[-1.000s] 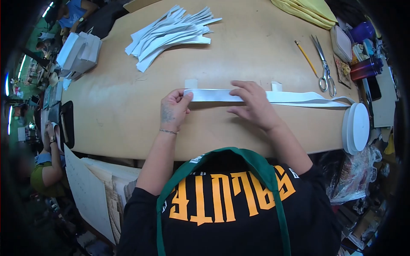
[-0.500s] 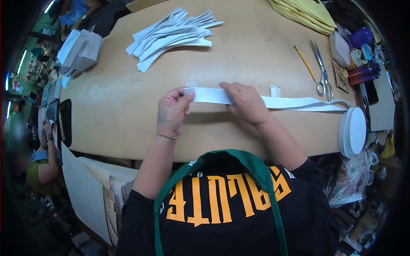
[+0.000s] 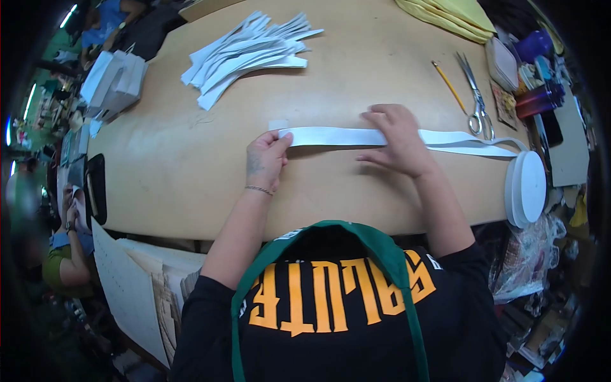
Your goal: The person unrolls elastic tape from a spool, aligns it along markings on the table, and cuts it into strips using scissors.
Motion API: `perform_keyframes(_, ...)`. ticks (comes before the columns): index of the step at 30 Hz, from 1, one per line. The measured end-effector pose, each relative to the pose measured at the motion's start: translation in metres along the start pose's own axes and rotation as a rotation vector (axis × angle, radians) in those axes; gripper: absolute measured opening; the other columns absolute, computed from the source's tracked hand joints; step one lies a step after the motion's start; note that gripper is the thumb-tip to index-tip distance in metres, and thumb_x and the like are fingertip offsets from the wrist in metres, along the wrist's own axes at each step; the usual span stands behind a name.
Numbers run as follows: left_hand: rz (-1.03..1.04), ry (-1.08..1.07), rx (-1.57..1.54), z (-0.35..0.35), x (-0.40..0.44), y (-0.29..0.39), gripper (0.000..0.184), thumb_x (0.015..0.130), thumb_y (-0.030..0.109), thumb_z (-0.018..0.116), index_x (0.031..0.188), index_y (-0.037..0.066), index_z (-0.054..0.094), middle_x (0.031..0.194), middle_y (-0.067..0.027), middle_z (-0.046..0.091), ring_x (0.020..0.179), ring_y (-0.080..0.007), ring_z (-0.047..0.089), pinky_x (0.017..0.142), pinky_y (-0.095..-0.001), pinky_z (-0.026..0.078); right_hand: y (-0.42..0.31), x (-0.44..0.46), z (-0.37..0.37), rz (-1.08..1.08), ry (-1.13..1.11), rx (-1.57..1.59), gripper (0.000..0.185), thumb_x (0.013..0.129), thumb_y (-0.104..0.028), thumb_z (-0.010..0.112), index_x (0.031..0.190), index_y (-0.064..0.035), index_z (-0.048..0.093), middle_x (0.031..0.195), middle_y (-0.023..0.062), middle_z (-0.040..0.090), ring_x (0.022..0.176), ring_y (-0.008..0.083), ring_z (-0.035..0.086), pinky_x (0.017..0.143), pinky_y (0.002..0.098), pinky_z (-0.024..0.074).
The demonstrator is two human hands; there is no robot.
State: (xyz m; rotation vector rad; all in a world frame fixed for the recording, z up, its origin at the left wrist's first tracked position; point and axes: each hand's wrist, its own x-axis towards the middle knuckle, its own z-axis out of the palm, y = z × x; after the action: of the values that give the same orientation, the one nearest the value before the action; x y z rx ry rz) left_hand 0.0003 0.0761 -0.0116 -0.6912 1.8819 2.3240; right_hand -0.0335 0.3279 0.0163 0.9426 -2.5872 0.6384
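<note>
My left hand (image 3: 266,159) pinches the end of a wide white elastic band (image 3: 334,136) between thumb and fingers, beside a pale piece of tape (image 3: 277,124) on the tabletop. The band stretches to the right in a nearly straight line. Over its middle is my right hand (image 3: 405,143), fingers spread and thumb apart, slightly blurred; whether it touches the band I cannot tell. Farther right the band doubles back and runs to a white roll (image 3: 529,189) at the table's right edge.
A pile of cut white strips (image 3: 251,57) lies at the back. Scissors (image 3: 476,105) and a yellow pencil (image 3: 449,88) rest at the right, near a purple tumbler (image 3: 541,100). Folded yellow cloth (image 3: 449,19) occupies the far corner. A co-worker's arm (image 3: 75,254) shows at left.
My right hand has let go of the band and slid right along it, its fingers spreading. My left hand keeps its pinch on the end. The view has shifted slightly.
</note>
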Motion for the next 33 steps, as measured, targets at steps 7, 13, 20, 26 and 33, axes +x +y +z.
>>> perform_keyframes(7, -0.045, -0.065, 0.078, -0.003, -0.002, 0.007, 0.013, 0.082, 0.012, 0.063, 0.090, 0.001, 0.062, 0.069, 0.0017, 0.059, 0.047, -0.0009, 0.041, 0.042, -0.0148, 0.032, -0.051, 0.041, 0.082, -0.138, 0.033, 0.498, 0.028, 0.069, -0.014, 0.073, 0.090, -0.0064, 0.058, 0.104, 0.0111, 0.057, 0.093, 0.0272, 0.056, 0.080, 0.0342, 0.0461)
perform_keyframes(13, -0.121, -0.125, 0.038, -0.005, 0.001, 0.010, 0.016, 0.083, 0.012, 0.061, 0.095, 0.001, 0.061, 0.071, 0.0019, 0.059, 0.050, -0.0009, 0.042, 0.045, -0.0138, 0.034, -0.045, 0.039, 0.088, -0.051, 0.025, 0.572, 0.022, 0.067, -0.008, 0.071, 0.085, -0.0052, 0.059, 0.095, 0.0104, 0.058, 0.089, 0.0275, 0.056, 0.075, 0.0345, 0.0472)
perform_keyframes(20, 0.437, -0.014, 0.604, -0.040, 0.013, -0.006, 0.019, 0.078, 0.014, 0.067, 0.093, 0.002, 0.063, 0.083, -0.0036, 0.057, 0.062, -0.0121, 0.052, 0.058, -0.0235, 0.045, -0.034, 0.046, 0.080, -0.027, -0.064, 0.368, 0.024, 0.064, -0.010, 0.075, 0.083, -0.0036, 0.062, 0.094, 0.0074, 0.061, 0.086, 0.0241, 0.055, 0.074, 0.0327, 0.0475)
perform_keyframes(26, 0.778, 0.057, 0.990, -0.037, -0.001, -0.005, 0.023, 0.066, 0.018, 0.074, 0.086, 0.008, 0.066, 0.089, -0.0074, 0.053, 0.085, -0.0238, 0.053, 0.073, -0.0346, 0.045, -0.041, 0.053, 0.083, -0.098, -0.125, 0.395, 0.024, 0.063, -0.011, 0.076, 0.082, -0.0041, 0.063, 0.092, 0.0062, 0.062, 0.084, 0.0232, 0.054, 0.074, 0.0313, 0.0469)
perform_keyframes(33, 0.807, 0.056, 1.031, -0.032, 0.002, -0.007, 0.019, 0.065, 0.018, 0.074, 0.081, 0.010, 0.066, 0.089, -0.0034, 0.054, 0.084, -0.0225, 0.052, 0.070, -0.0346, 0.045, -0.040, 0.051, 0.084, -0.090, -0.136, 0.414, 0.023, 0.063, -0.014, 0.075, 0.080, -0.0054, 0.062, 0.093, 0.0055, 0.061, 0.085, 0.0247, 0.052, 0.075, 0.0341, 0.0458)
